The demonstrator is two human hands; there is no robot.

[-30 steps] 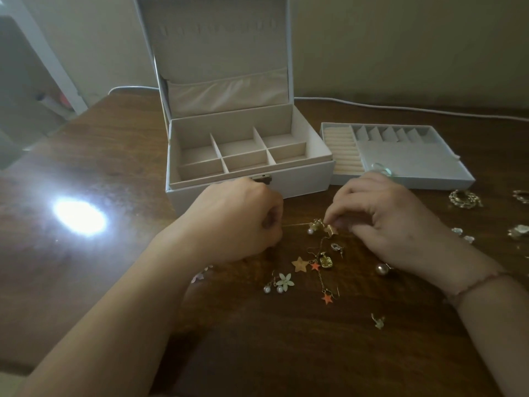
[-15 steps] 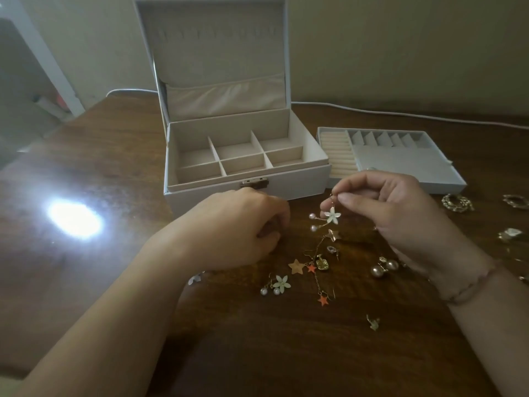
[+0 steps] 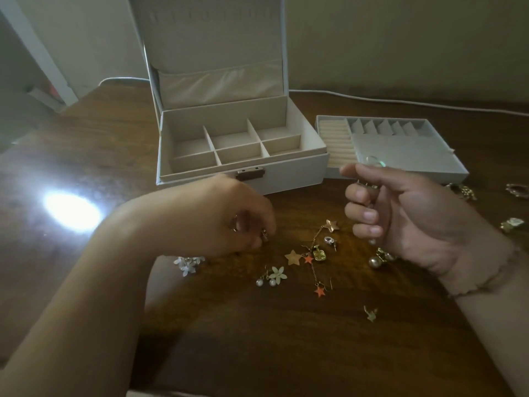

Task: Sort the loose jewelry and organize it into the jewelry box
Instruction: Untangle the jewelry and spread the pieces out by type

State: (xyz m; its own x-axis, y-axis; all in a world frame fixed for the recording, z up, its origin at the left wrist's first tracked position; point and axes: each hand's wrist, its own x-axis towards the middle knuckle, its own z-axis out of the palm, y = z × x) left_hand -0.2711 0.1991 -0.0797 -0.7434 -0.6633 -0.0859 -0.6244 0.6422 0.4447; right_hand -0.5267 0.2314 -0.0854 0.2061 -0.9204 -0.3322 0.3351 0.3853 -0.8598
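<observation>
The open white jewelry box [image 3: 286, 174] stands at the back centre with bare beige compartments. Its removable tray [image 3: 406, 151] lies to the right of it. Loose jewelry is scattered on the wooden table: a flower-and-pearl earring [image 3: 275, 275], gold stars [image 3: 292, 257], a chain earring with orange stars [image 3: 318, 290], a gold pendant [image 3: 318, 253] and a pearl ball [image 3: 374, 262]. My left hand [image 3: 226, 216] is curled low over the table and pinches a small earring [image 3: 263, 234]. My right hand [image 3: 406, 216] is raised, its fingers curled round a flower earring that is mostly hidden.
A white flower cluster [image 3: 189, 263] peeks out under my left wrist. Gold pieces [image 3: 465, 191] lie at the right edge, and a small gold charm [image 3: 371, 313] sits nearer me. A white cable [image 3: 400, 102] runs along the back. A bright glare [image 3: 71, 210] marks the table's left.
My right hand lifted a white flower earring off the pile, rose and closed its fingers round it. My left hand shifted slightly left, still curled.
</observation>
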